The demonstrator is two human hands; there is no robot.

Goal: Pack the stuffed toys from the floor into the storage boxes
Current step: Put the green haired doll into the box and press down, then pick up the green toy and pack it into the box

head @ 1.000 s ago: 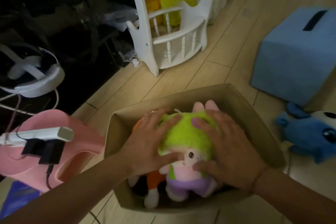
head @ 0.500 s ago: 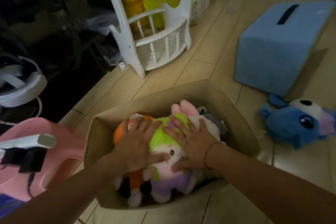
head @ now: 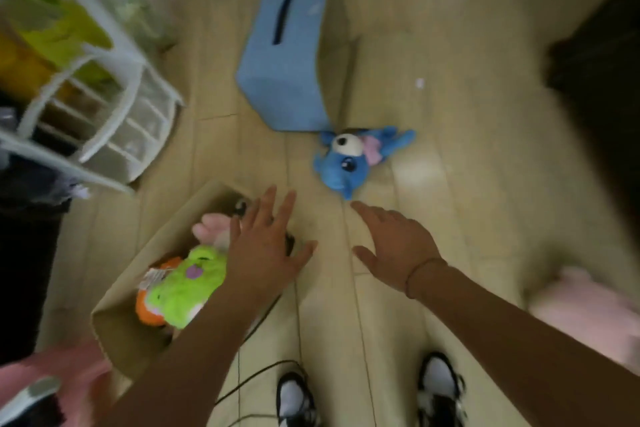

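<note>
Lower left of frame: cardboard box (head: 114, 322) packed with green plush (head: 188, 282), orange and pink toys. Left hand (head: 265, 246), right hand (head: 394, 250) spread, empty. Blue plush (head: 341, 166) on floor (head: 450, 184), center, beside blue box (head: 294, 73).

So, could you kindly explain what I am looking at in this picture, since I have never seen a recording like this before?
There is no machine here. A person wears a wide-angle camera on the head, so the one view looks down at their own arms, their black-and-white shoes and a pale wooden floor. The picture is blurred.

The left hand hangs open, fingers spread, over the edge of an open brown cardboard box. The box holds a fuzzy green stuffed toy, with orange and pink plush around it.

The right hand is also open and holds nothing. It points toward a blue stuffed toy with a white eye patch, which lies on the floor just past its fingertips.

Behind that toy stands a blue fabric storage box with a dark slot. A white spindle rack is at the left.
</note>
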